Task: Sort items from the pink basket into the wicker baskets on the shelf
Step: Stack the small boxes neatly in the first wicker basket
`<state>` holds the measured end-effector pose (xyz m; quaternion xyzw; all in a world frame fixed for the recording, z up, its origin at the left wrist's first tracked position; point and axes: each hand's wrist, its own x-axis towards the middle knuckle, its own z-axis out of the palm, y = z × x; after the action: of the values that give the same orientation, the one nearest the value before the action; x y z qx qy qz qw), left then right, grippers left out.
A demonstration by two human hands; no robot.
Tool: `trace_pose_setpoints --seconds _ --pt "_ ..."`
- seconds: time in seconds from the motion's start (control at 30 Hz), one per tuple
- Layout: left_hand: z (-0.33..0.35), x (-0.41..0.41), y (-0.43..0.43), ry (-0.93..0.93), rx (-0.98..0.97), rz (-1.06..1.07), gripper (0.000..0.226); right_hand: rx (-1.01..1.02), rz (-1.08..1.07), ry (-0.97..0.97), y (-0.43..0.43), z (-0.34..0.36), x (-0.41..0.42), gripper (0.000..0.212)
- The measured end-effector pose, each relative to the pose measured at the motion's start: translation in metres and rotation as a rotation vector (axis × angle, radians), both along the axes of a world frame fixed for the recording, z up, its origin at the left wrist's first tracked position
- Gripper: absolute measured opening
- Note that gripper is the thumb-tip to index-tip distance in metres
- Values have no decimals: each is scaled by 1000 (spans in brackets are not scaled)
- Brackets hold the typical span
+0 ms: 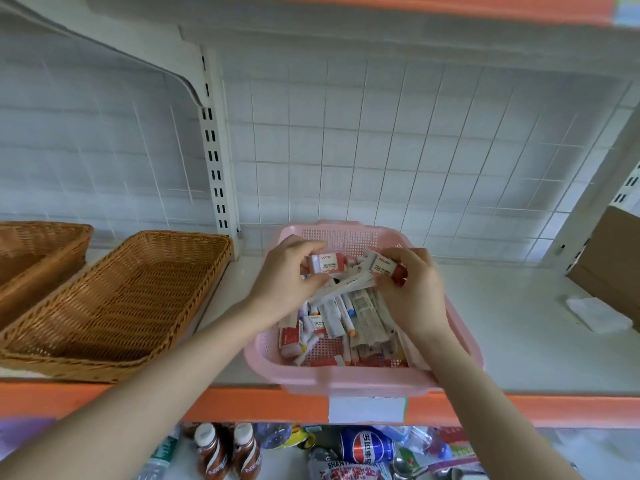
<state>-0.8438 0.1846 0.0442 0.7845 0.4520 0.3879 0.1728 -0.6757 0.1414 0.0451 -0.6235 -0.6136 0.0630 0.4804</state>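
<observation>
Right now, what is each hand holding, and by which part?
Left hand pinches a red-and-white box by its upper and lower edges; right hand grips a second box at its red end.

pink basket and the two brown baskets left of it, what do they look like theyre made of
The pink basket looks like moulded plastic, smooth and matte, with a fine grid of holes in its walls and floor. The near brown basket and the far brown basket look like woven wicker or rattan: tight weave, slight sheen. Whether natural or imitation, I cannot tell.
</observation>
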Motion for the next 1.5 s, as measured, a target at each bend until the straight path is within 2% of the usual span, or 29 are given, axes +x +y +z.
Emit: trace_pose_setpoints --seconds 0.17,0.37,0.6,0.7,0.83,1.1,1.33,1.5 --pt "15 -57 -22 38 53 45 46 -6 92 -73 -14 31 -35 25" --pt "25 -166 -50 119 146 144 38 37 226 -182 -21 37 -138 23" --pt "12 -357 -103 216 117 418 27 6 360 -268 -17 14 -309 19" --pt "4 -434 -133 230 56 523 34 -1 407 -301 -22 3 -388 14" --pt "1 -511 -167 226 94 650 27 -3 532 -330 -37 -6 -477 22" --pt "-18 -605 -203 208 51 830 28 -52 740 -416 -45 -17 -595 19" --pt "-37 -648 -186 165 -38 825 31 -85 814 -381 -27 -27 -645 15" --pt "-43 -681 -147 169 -22 786 27 -83 827 -359 13 -18 -679 24"
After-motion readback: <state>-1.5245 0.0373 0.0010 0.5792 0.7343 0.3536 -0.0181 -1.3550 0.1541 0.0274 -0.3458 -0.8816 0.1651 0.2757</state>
